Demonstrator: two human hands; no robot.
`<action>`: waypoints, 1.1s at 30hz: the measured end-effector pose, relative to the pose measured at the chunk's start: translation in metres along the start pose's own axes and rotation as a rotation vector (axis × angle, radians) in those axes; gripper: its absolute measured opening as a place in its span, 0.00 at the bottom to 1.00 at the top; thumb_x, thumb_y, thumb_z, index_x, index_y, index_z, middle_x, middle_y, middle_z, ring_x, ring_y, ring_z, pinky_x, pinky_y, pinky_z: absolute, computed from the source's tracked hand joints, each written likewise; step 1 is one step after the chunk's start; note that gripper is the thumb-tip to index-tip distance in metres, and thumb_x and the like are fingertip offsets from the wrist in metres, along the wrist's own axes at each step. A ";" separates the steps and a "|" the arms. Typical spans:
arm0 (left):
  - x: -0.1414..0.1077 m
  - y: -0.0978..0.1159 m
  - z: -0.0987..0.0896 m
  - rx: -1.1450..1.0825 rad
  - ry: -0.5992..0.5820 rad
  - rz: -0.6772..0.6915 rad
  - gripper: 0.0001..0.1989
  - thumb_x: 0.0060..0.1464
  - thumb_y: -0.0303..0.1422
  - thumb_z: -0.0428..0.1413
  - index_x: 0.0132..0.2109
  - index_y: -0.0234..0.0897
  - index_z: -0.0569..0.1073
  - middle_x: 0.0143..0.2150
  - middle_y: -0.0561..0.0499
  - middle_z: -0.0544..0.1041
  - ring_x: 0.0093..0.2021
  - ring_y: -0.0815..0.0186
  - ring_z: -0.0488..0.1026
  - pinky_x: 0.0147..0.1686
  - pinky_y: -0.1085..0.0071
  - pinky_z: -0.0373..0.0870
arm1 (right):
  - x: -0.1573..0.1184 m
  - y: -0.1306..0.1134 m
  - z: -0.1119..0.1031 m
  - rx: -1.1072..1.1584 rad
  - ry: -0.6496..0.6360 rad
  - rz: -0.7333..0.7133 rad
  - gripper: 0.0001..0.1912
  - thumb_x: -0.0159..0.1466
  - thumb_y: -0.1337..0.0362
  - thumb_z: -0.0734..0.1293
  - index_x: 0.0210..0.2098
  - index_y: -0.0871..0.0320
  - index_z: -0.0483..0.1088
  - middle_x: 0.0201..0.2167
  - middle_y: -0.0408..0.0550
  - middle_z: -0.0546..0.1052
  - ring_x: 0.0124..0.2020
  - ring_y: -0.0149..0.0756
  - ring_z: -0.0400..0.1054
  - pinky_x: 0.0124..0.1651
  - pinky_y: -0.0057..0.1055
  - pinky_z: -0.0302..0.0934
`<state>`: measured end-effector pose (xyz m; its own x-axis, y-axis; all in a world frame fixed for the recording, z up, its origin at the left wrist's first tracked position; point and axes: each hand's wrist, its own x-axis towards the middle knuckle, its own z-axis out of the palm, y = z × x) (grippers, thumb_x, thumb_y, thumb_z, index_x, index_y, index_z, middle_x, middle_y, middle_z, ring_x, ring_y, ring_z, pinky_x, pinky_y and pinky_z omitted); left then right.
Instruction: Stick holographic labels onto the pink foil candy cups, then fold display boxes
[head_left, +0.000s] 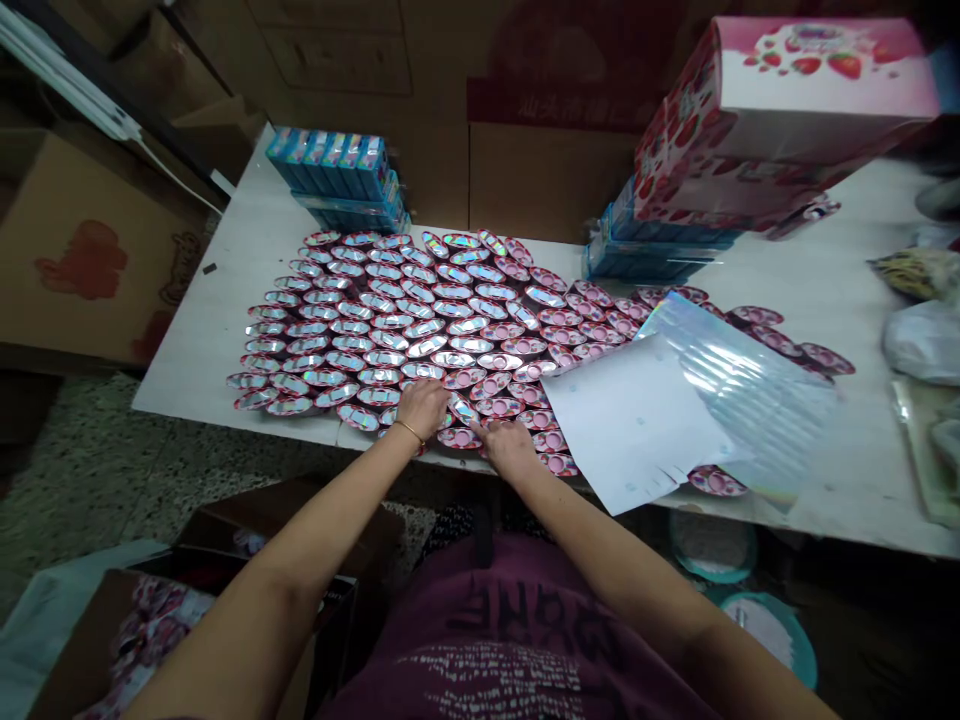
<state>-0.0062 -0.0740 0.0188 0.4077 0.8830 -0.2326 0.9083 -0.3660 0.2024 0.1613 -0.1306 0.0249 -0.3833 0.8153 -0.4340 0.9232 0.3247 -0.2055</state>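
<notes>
small oval pink-rimmed foil-topped pieces (420,320), laid flat in overlapping rows, covering the white table's near-left part

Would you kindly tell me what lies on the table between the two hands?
In the head view, one shiny oval piece lies between the left hand and right hand; the right forefinger reaches it.

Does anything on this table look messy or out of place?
Mostly tidy: the shiny oval pieces lie in overlapping rows. The odd spot is the holographic sheet at the right, which lies askew over some ovals with a white sheet that juts past the table edge. Both hands, left hand and right hand, rest on the front rows.
</notes>
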 end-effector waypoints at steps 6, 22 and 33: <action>-0.001 0.004 -0.004 -0.113 0.059 -0.151 0.14 0.55 0.35 0.45 0.39 0.40 0.75 0.38 0.47 0.73 0.43 0.63 0.66 0.44 0.67 0.61 | -0.011 0.042 -0.032 0.178 0.179 -0.092 0.14 0.61 0.65 0.57 0.43 0.52 0.71 0.34 0.49 0.75 0.33 0.34 0.68 0.35 0.28 0.58; 0.151 0.219 -0.003 -0.292 -0.131 -0.048 0.32 0.37 0.47 0.61 0.51 0.42 0.66 0.49 0.46 0.69 0.49 0.54 0.64 0.45 0.62 0.61 | -0.073 0.291 -0.046 -0.035 0.379 -0.152 0.13 0.62 0.64 0.58 0.42 0.55 0.72 0.45 0.51 0.72 0.45 0.39 0.63 0.45 0.36 0.55; 0.139 0.233 0.031 -0.301 0.053 -0.078 0.34 0.43 0.39 0.60 0.57 0.50 0.56 0.54 0.50 0.61 0.54 0.57 0.54 0.52 0.59 0.49 | -0.017 0.342 -0.043 -0.084 0.377 -0.083 0.16 0.62 0.64 0.58 0.49 0.53 0.67 0.47 0.52 0.69 0.44 0.42 0.59 0.42 0.34 0.54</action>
<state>0.2649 -0.0455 0.0041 0.3254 0.9218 -0.2106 0.8649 -0.2002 0.4603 0.4847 -0.0129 -0.0001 -0.4341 0.8987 -0.0627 0.8946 0.4219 -0.1474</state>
